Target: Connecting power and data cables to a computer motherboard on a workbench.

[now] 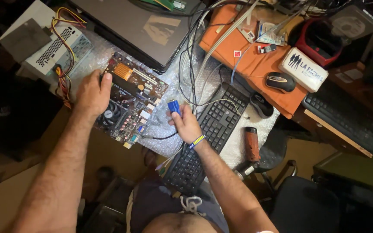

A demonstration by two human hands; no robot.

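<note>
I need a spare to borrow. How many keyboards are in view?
2. One black keyboard lies under the right hand; another keyboard sits at the right. Clutter may hide more.

I see a crowded surface (pixel 109 151) of brown wood under dim, warm light, its middle covered with bubble wrap (pixel 234 146). At the upper right of the frame lies an orange cloth (pixel 247 60). A black chair (pixel 307 207) stands at the lower right, and the far left edge sinks into shadow.

black keyboard (pixel 203 138), mouse (pixel 280 81) (on orange cloth (pixel 247 60))
</note>
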